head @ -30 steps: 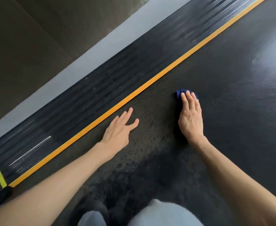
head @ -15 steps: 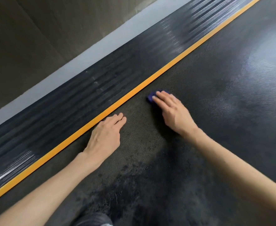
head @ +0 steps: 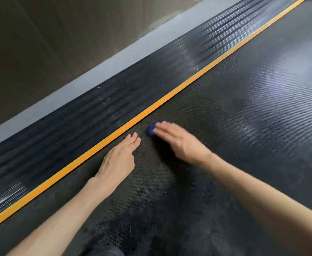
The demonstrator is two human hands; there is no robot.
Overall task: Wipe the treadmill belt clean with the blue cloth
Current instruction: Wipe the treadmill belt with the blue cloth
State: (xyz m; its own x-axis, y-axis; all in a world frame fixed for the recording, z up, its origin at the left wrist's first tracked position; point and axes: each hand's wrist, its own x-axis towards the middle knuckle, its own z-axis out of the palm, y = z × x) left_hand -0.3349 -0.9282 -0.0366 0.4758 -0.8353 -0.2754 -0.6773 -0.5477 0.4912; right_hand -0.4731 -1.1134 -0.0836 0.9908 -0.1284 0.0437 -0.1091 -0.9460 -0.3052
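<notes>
The dark textured treadmill belt (head: 243,126) fills the right and lower part of the view. My right hand (head: 177,141) lies flat with straight fingers on the blue cloth (head: 150,130), pressing it onto the belt close to the orange stripe; only the cloth's left edge shows past my fingertips. Just to the left, my left hand (head: 119,161) rests flat on the belt, fingers together and straight, holding nothing. The right hand is motion-blurred.
An orange stripe (head: 96,150) runs diagonally along the belt's left edge. Beyond it lie the ribbed black side rail (head: 77,124), a grey strip (head: 59,97) and dark floor (head: 31,43). A patch of the belt nearest me looks darker.
My right hand has slid the blue cloth leftward across the belt toward the orange stripe, ending next to my left hand. The view has shifted forward along the treadmill.
</notes>
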